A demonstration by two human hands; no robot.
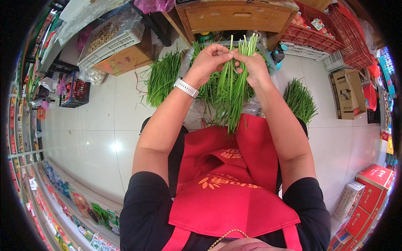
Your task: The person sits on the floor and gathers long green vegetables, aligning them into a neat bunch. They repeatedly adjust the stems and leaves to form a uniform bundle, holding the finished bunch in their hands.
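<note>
My right hand (255, 62) is closed around a bunch of long green chives (240, 88), pale stem ends up and leaf tips hanging over my red apron (220, 200). My left hand (213, 61), with a white wristband above it, meets the right at the fingertips beside a few thinner stems; whether it pinches them cannot be told. Beneath both hands lies a plastic-lined container (187, 67) heaped with more chives. A pile of chives (163, 78) rests on the floor to the left, and a smaller pile (300, 98) to the right.
A wooden drawer desk (235, 18) stands beyond the container. Near its right leg is a dark bottle with a blue cap (279, 53). Red plastic crates (309, 37) and an open cardboard box (347, 94) sit at the right. At the left are a white crate of peanuts (110, 39) and stocked shelves.
</note>
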